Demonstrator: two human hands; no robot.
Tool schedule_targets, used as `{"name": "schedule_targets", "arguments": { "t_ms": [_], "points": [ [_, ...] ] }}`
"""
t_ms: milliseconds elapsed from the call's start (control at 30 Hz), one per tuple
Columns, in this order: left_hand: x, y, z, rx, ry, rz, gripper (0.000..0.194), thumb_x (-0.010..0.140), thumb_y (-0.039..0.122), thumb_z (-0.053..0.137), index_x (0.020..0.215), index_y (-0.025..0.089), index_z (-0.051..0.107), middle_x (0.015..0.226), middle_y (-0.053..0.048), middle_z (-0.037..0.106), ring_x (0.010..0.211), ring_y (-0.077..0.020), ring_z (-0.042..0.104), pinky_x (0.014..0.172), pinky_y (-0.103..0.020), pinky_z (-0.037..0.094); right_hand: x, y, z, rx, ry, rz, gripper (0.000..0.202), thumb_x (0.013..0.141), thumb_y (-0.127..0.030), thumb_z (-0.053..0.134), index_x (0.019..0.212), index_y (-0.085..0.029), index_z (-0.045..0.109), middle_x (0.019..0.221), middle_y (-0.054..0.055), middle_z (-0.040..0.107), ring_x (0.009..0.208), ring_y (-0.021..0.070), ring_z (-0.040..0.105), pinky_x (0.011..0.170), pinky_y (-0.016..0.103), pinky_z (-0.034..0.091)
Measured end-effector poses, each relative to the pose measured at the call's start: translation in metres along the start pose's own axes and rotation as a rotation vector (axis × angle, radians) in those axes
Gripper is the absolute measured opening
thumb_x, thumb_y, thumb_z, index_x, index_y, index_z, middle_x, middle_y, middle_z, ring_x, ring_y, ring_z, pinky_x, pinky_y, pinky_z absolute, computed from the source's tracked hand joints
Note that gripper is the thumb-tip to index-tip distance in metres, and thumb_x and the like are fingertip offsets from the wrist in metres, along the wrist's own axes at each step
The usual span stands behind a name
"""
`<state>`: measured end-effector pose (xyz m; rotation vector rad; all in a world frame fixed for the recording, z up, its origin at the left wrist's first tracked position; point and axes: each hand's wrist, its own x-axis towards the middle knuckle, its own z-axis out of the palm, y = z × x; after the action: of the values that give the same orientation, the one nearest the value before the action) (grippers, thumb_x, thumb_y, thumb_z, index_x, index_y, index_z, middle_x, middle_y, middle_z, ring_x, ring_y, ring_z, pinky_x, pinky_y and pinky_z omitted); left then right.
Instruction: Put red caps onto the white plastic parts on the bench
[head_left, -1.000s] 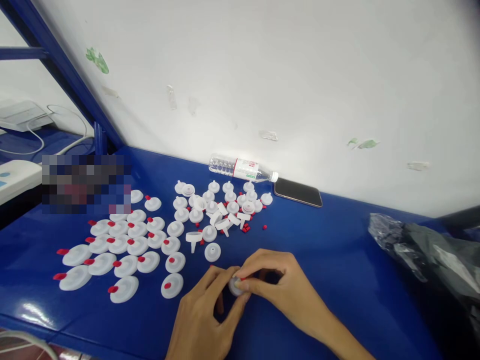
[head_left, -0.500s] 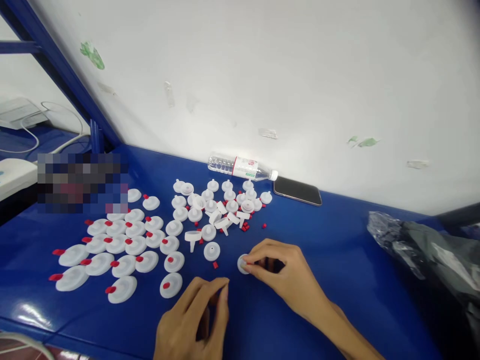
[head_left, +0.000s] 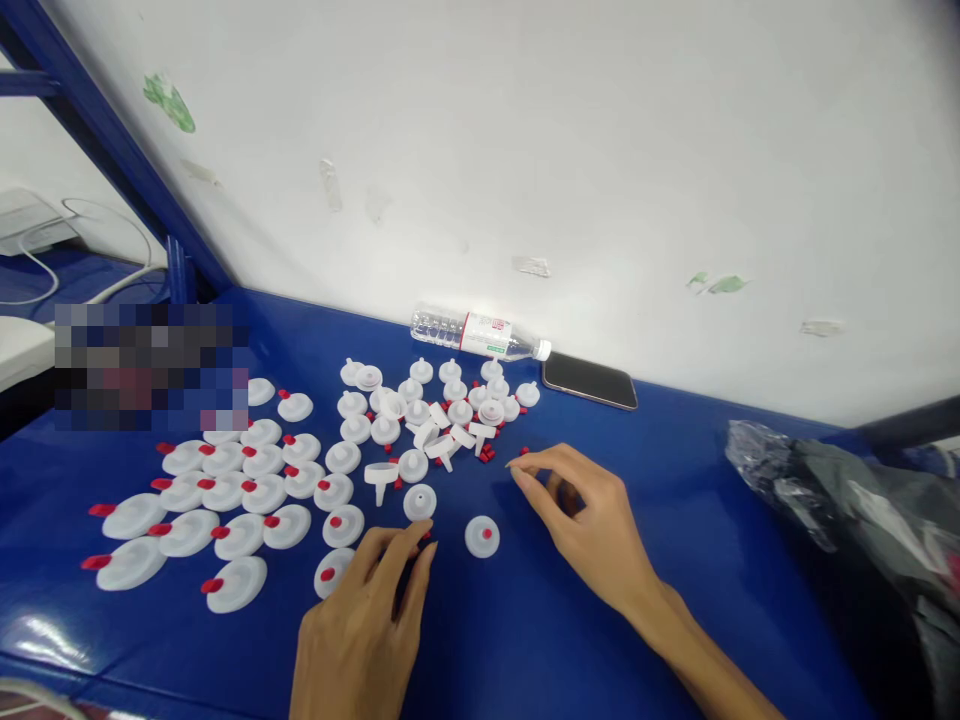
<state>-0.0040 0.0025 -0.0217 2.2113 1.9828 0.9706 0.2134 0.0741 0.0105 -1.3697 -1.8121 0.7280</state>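
Note:
My left hand (head_left: 364,615) is low over the table, thumb and forefinger slightly apart on either side of a small red cap (head_left: 427,537). Whether the fingertips touch the cap I cannot tell. Just beyond them lies a white disc-shaped filter (head_left: 420,503) with a bare hole in its middle. My right hand (head_left: 589,515) hovers to the right with nothing visible in it, thumb and forefinger tips close but a little apart. Between the hands rests a white filter with a red cap (head_left: 482,537) at its centre. Loose red caps (head_left: 487,454) lie beyond the right fingertips.
Several red-capped filters (head_left: 240,537) spread over the left of the blue table (head_left: 570,640). A heap of uncapped white filters (head_left: 412,465) occupies the middle. Against the wall are a plastic bottle (head_left: 484,335) and a phone (head_left: 589,381). Dark plastic bags (head_left: 847,500) lie at right.
My right hand has let go of the filter, leaving it capped on the table, and has moved up towards the loose caps. My left hand has moved left and forward to the single red cap.

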Motion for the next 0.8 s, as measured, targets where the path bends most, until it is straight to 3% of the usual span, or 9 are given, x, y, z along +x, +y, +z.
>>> {"name": "schedule_targets", "arguments": {
  "t_ms": [167,367,500,667,800],
  "points": [
    [-0.004,-0.006,0.003,-0.005,-0.004,0.000,0.027,0.107,0.035,0.043,0.113,0.025,0.067,0.092,0.002,0.071,0.059,-0.0092,0.069,0.046,-0.019,0.049,0.000,0.012,0.006,-0.214,0.014,-0.090,0.024,0.102,-0.028,0.056,0.121,-0.028,0.071,0.100,0.001,0.068,0.061,0.0110,0.057,0.062,0.028,0.049],
    [-0.008,-0.009,0.003,-0.068,-0.034,0.030,0.029,0.108,0.032,0.041,0.110,0.025,0.069,0.097,-0.001,0.071,0.068,-0.0103,0.072,0.049,-0.017,0.052,0.019,0.005,0.012,-0.412,-0.007,-0.108,0.031,0.103,-0.034,0.056,0.132,-0.030,0.066,0.111,0.002,0.067,0.066,0.0130,0.062,0.064,0.030,0.051],
    [-0.005,-0.006,-0.003,-0.188,-0.029,0.040,0.023,0.106,0.035,0.047,0.108,0.024,0.067,0.102,-0.002,0.072,0.069,-0.0094,0.073,0.051,-0.016,0.054,0.040,0.002,0.021,-0.523,-0.002,-0.140,0.027,0.101,-0.038,0.059,0.123,-0.028,0.070,0.116,0.004,0.067,0.071,0.0158,0.066,0.061,0.031,0.050],
    [-0.003,-0.004,-0.009,-0.301,0.010,0.096,0.013,0.102,0.025,0.057,0.110,0.023,0.067,0.094,0.002,0.078,0.062,-0.0078,0.071,0.063,-0.015,0.058,0.045,-0.003,0.019,-0.392,0.035,-0.160,0.015,0.098,-0.036,0.064,0.099,-0.025,0.074,0.110,0.002,0.070,0.070,0.0141,0.066,0.065,0.030,0.050],
    [-0.002,-0.003,-0.012,-0.352,0.094,0.028,0.016,0.097,0.023,0.066,0.113,0.024,0.069,0.095,0.000,0.077,0.056,-0.0066,0.067,0.064,-0.017,0.059,0.024,-0.016,0.005,-0.068,0.052,-0.107,0.014,0.097,-0.034,0.065,0.092,-0.023,0.069,0.113,0.004,0.072,0.085,0.0169,0.070,0.062,0.026,0.051]
  ]
}}
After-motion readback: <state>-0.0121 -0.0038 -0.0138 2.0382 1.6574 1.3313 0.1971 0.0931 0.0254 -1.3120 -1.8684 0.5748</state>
